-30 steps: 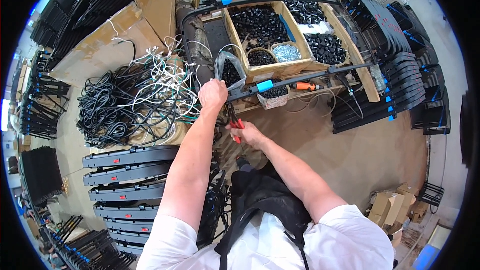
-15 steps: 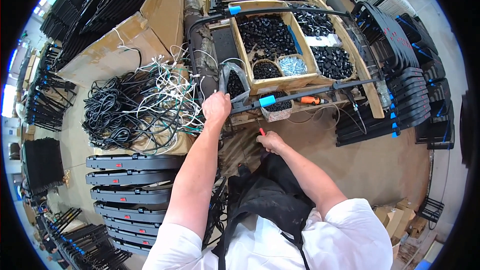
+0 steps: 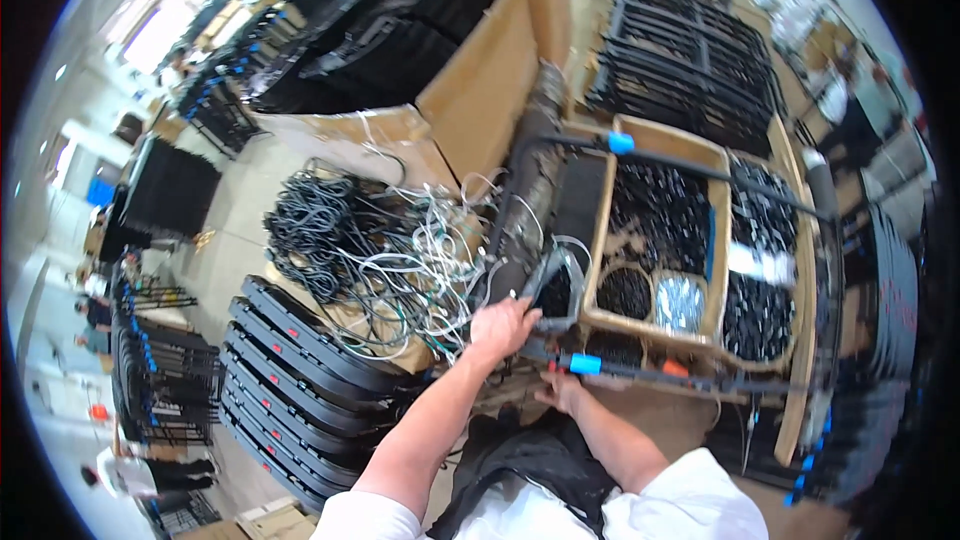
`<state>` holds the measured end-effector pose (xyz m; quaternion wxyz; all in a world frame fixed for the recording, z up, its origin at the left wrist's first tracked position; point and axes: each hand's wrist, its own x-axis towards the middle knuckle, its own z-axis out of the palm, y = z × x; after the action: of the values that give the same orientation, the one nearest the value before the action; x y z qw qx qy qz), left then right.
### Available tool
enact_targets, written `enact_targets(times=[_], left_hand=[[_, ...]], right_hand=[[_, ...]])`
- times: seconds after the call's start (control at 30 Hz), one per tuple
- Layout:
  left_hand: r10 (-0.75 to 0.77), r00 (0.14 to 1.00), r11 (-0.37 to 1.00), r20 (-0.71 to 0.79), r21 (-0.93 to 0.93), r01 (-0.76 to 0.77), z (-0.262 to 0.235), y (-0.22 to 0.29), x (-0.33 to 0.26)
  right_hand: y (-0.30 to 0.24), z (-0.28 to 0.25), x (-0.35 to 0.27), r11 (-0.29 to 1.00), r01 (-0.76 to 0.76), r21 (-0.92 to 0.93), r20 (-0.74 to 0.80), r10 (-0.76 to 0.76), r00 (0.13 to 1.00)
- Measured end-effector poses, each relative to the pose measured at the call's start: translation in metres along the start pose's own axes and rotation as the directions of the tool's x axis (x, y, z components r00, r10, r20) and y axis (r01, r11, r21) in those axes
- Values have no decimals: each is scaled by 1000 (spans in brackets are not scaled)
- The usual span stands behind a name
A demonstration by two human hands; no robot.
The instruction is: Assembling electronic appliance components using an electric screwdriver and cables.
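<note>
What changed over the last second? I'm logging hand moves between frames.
The red-handled tool seen earlier at the right hand no longer shows; that hand now sits under the black bar. The view swung left. The left hand stays on the grey strap, and the wooden tray is unmoved.

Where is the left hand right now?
In the head view, the left hand sits centre frame, gripping the black frame just left of the wooden tray, beside the cable pile.

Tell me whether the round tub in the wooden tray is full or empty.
Full. The round tub in the wooden tray is heaped to its rim with small black parts.
</note>
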<state>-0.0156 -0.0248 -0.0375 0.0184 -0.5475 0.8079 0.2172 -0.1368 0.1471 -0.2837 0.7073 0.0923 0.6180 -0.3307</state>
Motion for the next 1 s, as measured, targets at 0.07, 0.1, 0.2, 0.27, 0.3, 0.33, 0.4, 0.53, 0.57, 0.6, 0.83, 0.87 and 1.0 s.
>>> enact_targets(times=[0.07, 0.1, 0.2, 0.27, 0.3, 0.33, 0.4, 0.53, 0.57, 0.6, 0.83, 0.87, 1.0], left_hand=[[-27, 993, 988, -116, -153, 9, 1, 3, 1], [-48, 984, 969, -173, -246, 4, -2, -5, 0], [78, 889, 950, -451, -238, -204, -72, 5, 25], [190, 623, 956, -759, -1, -293, -155, -2, 55], [237, 421, 953, -876, 125, -278, -206, 6, 71], [225, 348, 967, -910, 166, -191, -250, 4, 81], [299, 235, 954, -925, 290, -72, -330, -5, 101], [233, 628, 909, -742, 396, 131, -394, -42, 135], [131, 722, 914, -679, 366, 178, -399, -34, 140], [24, 798, 911, -602, 342, 230, -404, -27, 143], [254, 773, 891, -581, 451, 46, -411, -37, 135], [153, 846, 891, -510, 442, 106, -411, -28, 135], [245, 783, 712, -572, 654, 256, -417, -49, 144]], right_hand=[[-4, -32, -3, 961, -134, -244, 63, 153, 986], [-15, -28, -26, 879, -65, -473, 41, 95, 995], [-50, -68, -93, 518, 218, -827, 215, -67, 974], [-81, -86, -141, 474, 261, -841, 289, -14, 957], [-97, -93, -169, 481, 301, -824, 326, -32, 945], [-114, -96, -191, 466, 309, -829, 331, -36, 943], [-143, -93, -233, 300, 473, -828, 471, -86, 878], [-180, -76, -290, 469, 505, -725, 545, -59, 837], [-178, -80, -286, 471, 553, -687, 578, -106, 809], [-178, -87, -286, 479, 543, -690, 566, -112, 817], [-199, -76, -291, 325, 694, -642, 646, -258, 718], [-203, -73, -291, 349, 685, -640, 634, -265, 727], [-224, -44, -307, 205, 723, -660, 655, -315, 687]])
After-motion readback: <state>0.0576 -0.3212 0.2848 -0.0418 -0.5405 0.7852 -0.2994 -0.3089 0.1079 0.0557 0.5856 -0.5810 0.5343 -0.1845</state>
